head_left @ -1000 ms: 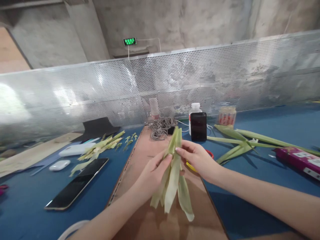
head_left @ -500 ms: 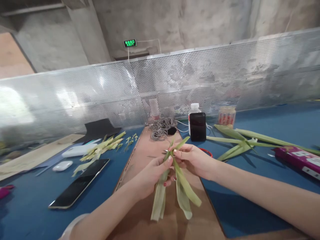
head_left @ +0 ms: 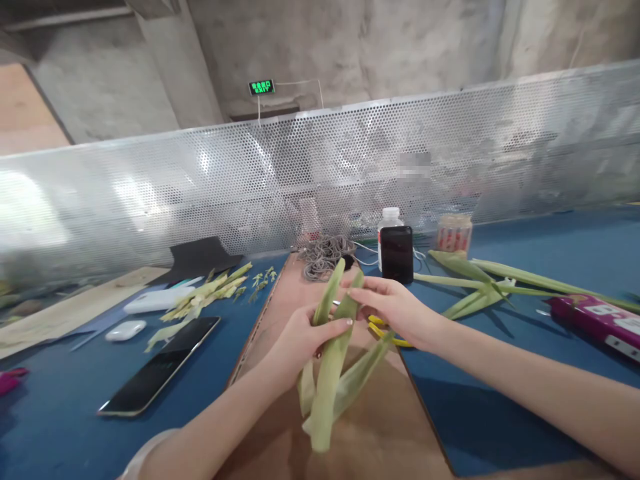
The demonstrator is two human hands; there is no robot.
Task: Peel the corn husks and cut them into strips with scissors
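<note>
Several pale green corn husk strips (head_left: 331, 373) are gathered between my two hands, above the brown board. My left hand (head_left: 305, 340) is closed round the husks, its thumb laid across a broad strip in front. Close by on the right, my right hand (head_left: 385, 300) pinches the upper end of that strip between thumb and fingers. Two narrow tips point upward, while the wide ends hang below the hands. Yellow loop handles (head_left: 376, 323), like those of scissors, show under my right hand; the rest of that tool is mostly hidden.
A black phone (head_left: 163, 367), white case (head_left: 126, 331) and husk scraps (head_left: 215, 291) lie left. Grey cord (head_left: 320, 257) sits at the board's far end. A black device (head_left: 397, 253), a jar (head_left: 454, 233), long leaves (head_left: 475, 300) and a purple packet (head_left: 595, 320) are right.
The husks have turned in my hands; a broad strip now lies in front and the tips stand higher. Yellow handles now show under my right hand, where a red curve showed before.
</note>
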